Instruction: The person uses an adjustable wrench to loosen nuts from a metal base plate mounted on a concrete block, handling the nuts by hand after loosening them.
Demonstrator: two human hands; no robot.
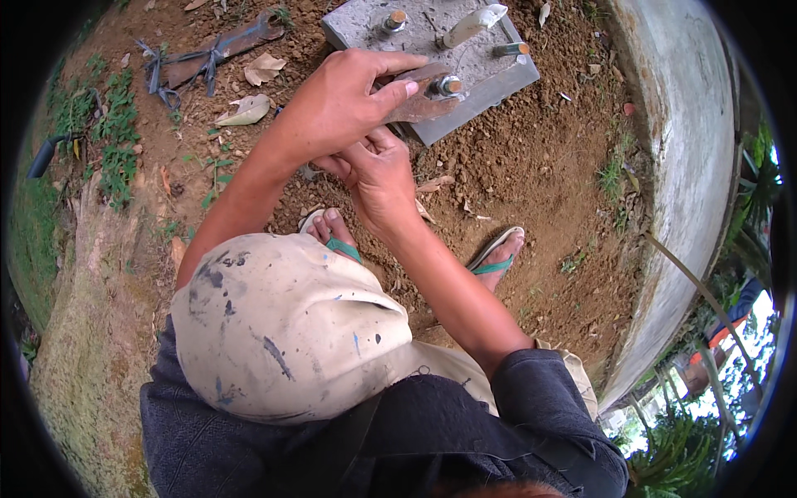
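Observation:
A rusty, flat, forked steel piece (422,109), shaped like an open-ended wrench, sits around the nut of a bolt (449,85) on a grey concrete block. My left hand (353,95) presses it from above, thumb and index finger along its top; the palm hides its other end. Just below, under my left wrist, is my right hand (383,178). Its fingers are curled closed, and whatever they grip is hidden. The concrete block (477,70) has a metal-coloured edge. It also carries another bolt with a nut (393,21), a side bolt (510,50) and a bolt in a whitish wrap (475,25).
On the soil at the upper left lies a rusty flat bar (224,51) tied with dark strips, near dry leaves (242,110). A pale concrete wall (685,149) curves along the right. My sandalled feet (498,257) stand close below the block.

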